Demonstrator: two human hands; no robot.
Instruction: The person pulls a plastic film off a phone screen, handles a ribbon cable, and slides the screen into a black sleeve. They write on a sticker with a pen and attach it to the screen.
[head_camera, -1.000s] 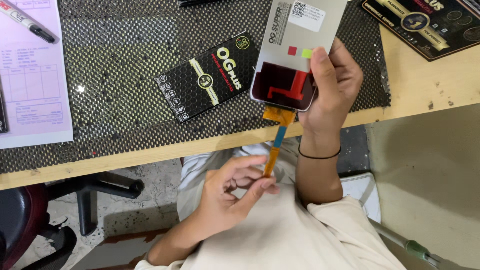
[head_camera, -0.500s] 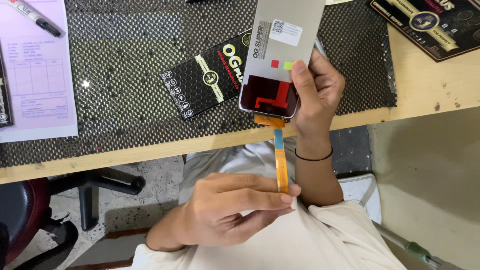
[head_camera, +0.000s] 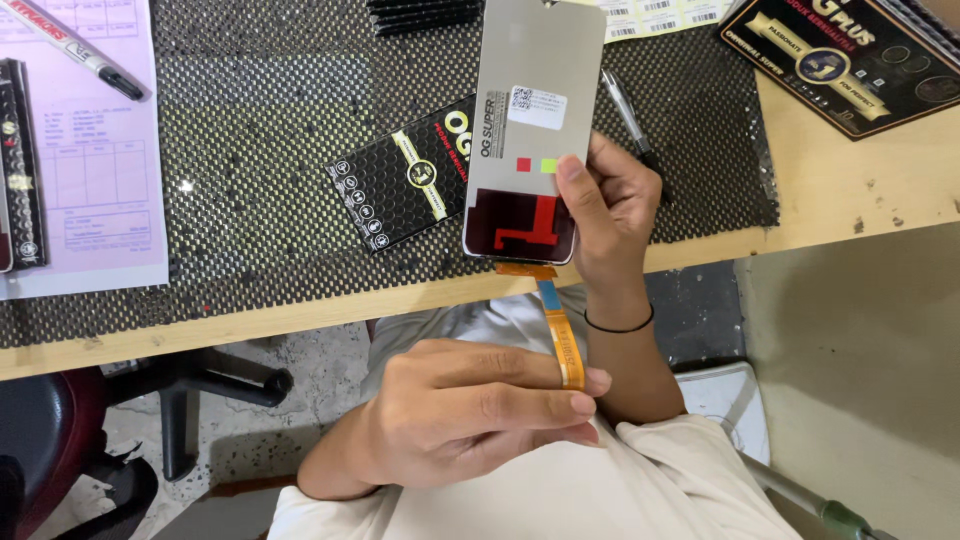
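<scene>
My right hand, with a thin black band on the wrist, holds a phone display panel by its lower right edge, over the front edge of the table. The panel's grey back faces me, with a white sticker, a red and a green square, and a dark red patch at the bottom. An orange flex cable hangs straight down from the panel's bottom edge. My left hand pinches the cable's free end between thumb and fingers, above my lap.
A black mesh mat covers the wooden table. On the mat lie a small black box and a pen. A pink form with a marker lies left; a larger black box far right. A chair stands lower left.
My left hand has slid down the flex cable to its end, and the cable now hangs straight. The panel has stayed in my right hand and sits a little higher over the mat.
</scene>
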